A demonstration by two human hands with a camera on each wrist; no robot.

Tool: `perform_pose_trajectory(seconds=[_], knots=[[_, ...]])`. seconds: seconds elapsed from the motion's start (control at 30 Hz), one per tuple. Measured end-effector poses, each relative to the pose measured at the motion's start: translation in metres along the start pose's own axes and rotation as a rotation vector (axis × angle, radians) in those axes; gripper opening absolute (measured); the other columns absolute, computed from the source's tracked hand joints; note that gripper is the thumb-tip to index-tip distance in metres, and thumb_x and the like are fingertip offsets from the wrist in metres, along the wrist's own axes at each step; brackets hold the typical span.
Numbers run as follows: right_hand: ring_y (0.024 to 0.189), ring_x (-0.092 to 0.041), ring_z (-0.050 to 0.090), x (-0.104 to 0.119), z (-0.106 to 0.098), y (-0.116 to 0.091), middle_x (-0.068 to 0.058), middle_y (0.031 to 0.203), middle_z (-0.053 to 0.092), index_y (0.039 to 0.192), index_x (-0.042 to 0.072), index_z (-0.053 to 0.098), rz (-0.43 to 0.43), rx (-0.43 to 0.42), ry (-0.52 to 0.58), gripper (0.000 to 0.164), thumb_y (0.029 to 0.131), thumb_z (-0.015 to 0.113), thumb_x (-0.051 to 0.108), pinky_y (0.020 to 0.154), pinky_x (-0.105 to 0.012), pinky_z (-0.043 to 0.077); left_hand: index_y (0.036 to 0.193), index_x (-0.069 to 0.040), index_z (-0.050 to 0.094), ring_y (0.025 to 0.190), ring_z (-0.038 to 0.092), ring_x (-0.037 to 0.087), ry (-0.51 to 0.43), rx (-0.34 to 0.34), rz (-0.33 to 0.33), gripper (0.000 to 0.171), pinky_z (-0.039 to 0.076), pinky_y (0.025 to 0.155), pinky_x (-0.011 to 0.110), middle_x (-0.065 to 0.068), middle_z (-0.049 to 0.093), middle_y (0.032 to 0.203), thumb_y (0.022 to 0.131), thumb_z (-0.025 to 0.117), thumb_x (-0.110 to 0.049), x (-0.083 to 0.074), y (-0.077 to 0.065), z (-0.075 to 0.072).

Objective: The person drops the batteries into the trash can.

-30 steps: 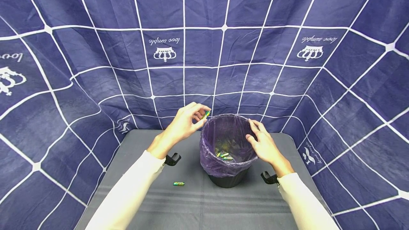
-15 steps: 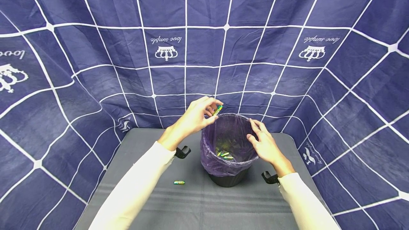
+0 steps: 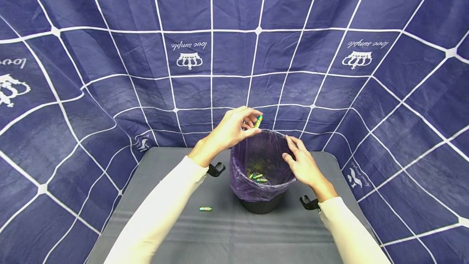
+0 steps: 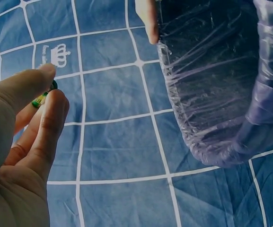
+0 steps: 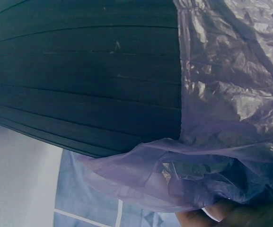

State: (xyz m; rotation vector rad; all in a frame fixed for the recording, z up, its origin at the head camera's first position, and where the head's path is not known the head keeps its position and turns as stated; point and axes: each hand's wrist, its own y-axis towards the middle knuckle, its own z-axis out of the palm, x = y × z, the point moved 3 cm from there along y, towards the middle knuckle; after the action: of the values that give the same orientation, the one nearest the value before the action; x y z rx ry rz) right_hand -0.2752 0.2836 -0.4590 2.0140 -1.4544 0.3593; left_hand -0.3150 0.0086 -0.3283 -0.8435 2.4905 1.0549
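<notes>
My left hand (image 3: 233, 128) pinches a small green-and-yellow battery (image 3: 258, 121) between thumb and fingertips, above the far left rim of a black trash can (image 3: 261, 207). In the left wrist view the battery (image 4: 39, 100) is mostly hidden by the fingers. A translucent purple bag (image 3: 242, 186) lines the can and folds over its rim. Several similar batteries (image 3: 261, 180) lie at the bottom inside it. My right hand (image 3: 303, 166) holds the right side of the rim, thumb over the opening and fingers along the outside. Bag and ribbed can wall (image 5: 79, 71) fill the right wrist view.
One more battery (image 3: 206, 209) lies on the grey tabletop (image 3: 176, 231), left of the can and nearer to me. A blue curtain with white grid lines (image 3: 234, 60) hangs at the back and both sides. Black wrist mounts (image 3: 217, 169) jut out below both wrists.
My left hand has moved right and slightly up with the battery, from left of the can to over its far rim. The battery has tilted more upright. The right hand stays put.
</notes>
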Motion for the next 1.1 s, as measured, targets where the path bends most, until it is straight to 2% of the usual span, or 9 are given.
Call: perform_pose_trajectory(seconds=[0.2,0.47,0.67,0.87,1.1], knots=[[0.165,-0.055,0.048,0.001,0.0,0.001,-0.025,0.181,0.042,0.179,-0.001,0.038,0.002,0.007,0.002,0.069,0.116,0.06,0.017,0.134,-0.075,0.04,0.138,0.002,0.077,0.099,0.084,0.027,-0.004,0.006,-0.011,0.048,0.07,0.093,0.029,0.016,0.08,0.111,0.098,0.097,-0.017,-0.003,0.006,0.003],[0.165,-0.055,0.049,0.0,0.0,0.001,-0.026,0.181,0.042,0.179,-0.001,0.038,-0.004,0.006,0.004,0.07,0.116,0.06,0.017,0.134,-0.075,0.04,0.134,-0.004,0.08,0.113,0.082,0.029,0.044,-0.028,-0.006,0.048,0.066,0.11,0.045,0.015,0.081,0.119,0.096,0.099,-0.028,-0.008,0.011,0.007],[0.164,-0.055,0.05,-0.001,0.0,0.001,-0.026,0.18,0.043,0.179,-0.002,0.038,-0.011,-0.003,0.005,0.07,0.115,0.06,0.018,0.134,-0.075,0.041,0.133,-0.005,0.08,0.118,0.079,0.027,0.083,-0.036,-0.016,0.049,0.064,0.112,0.042,0.012,0.08,0.122,0.097,0.098,-0.033,-0.011,0.013,0.01],[0.164,-0.055,0.05,-0.001,0.002,0.002,-0.026,0.18,0.043,0.178,-0.003,0.039,-0.019,-0.009,0.007,0.069,0.116,0.061,0.017,0.133,-0.074,0.041,0.136,-0.007,0.078,0.126,0.078,0.029,0.122,0.003,-0.059,0.051,0.062,0.117,0.043,0.013,0.079,0.129,0.098,0.097,-0.037,-0.008,0.012,0.014],[0.164,-0.055,0.05,-0.001,0.001,0.0,-0.026,0.179,0.044,0.177,-0.004,0.04,-0.017,-0.014,0.003,0.068,0.116,0.061,0.016,0.133,-0.074,0.041,0.147,-0.016,0.076,0.139,0.073,0.027,0.163,0.064,-0.12,0.057,0.058,0.124,0.044,0.008,0.076,0.142,0.102,0.092,-0.046,-0.004,0.005,0.014]])
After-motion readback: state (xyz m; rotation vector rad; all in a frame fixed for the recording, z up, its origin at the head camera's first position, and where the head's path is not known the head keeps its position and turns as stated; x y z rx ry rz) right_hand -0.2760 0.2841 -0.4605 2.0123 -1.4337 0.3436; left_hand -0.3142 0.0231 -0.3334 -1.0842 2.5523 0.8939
